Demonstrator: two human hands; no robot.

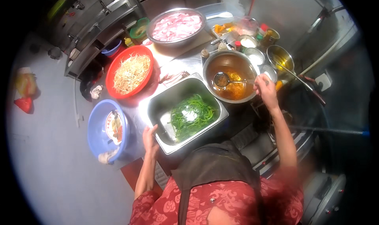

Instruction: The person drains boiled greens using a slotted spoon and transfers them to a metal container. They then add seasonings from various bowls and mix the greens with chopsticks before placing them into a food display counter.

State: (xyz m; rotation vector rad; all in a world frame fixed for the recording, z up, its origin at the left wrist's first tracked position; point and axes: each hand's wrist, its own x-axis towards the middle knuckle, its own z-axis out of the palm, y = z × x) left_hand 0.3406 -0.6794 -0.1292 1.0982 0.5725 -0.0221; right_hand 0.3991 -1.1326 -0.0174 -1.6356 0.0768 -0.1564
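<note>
My left hand [150,137] holds the left rim of a deep rectangular steel pan [161,105], thumb over the edge. Cooked green leafy stems [194,117] lie in the pan, bunched toward its right side. With my right hand [265,87] I grip the handle of a ladle [222,79] over a round steel bowl [231,55]. The ladle's round head is in the bowl, in a brown, oily liquid [234,90] with orange bits. This bowl stands against the pan's upper right corner.
A red basin [111,90] of pale sprouts and a blue basin [93,130] with a plate stand left. Behind are a steel bowl [151,35] of raw sliced meat and a cutting board [204,43]. Seasoning bowls [254,55], bottles [205,55] and a pot [279,52] with a long-handled ladle [305,83] are at right.
</note>
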